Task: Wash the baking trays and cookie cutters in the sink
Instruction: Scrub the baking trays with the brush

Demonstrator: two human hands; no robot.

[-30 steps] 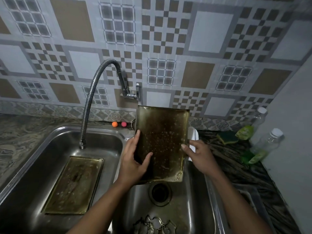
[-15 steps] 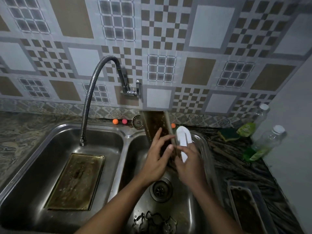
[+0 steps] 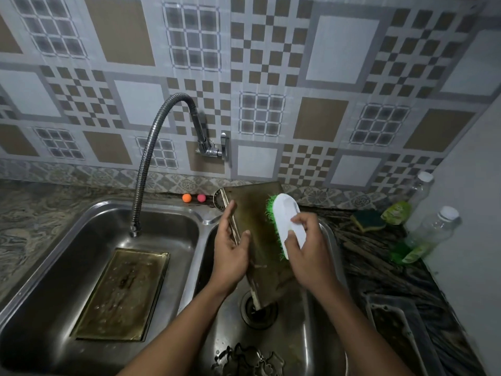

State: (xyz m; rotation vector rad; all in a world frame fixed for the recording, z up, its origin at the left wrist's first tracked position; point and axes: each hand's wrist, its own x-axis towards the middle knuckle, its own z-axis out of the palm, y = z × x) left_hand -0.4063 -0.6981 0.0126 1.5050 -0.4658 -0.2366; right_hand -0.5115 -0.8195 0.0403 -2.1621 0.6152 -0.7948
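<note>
Standing the baking tray [image 3: 257, 240] on its end right above the drain [image 3: 259, 313], low corner almost touching it. Judging this tray to be thin metal — stiff, not very heavy, but wet and greasy, so likely slippery. Guessing a long rim to be the best place to hold, not the slick flat face. Wrapping the left grip [image 3: 230, 256] around the left rim, thumb on the dirty face, clamped on the tray. Clamping the right grip [image 3: 309, 256] on the white back of the scrub brush [image 3: 287, 223], up and right of the drain — pushing its green bristles against the tray's face. Leaving a second tray [image 3: 122, 294] flat far left of the drain, cookie cutters [image 3: 249, 359] just on its near side.
</note>
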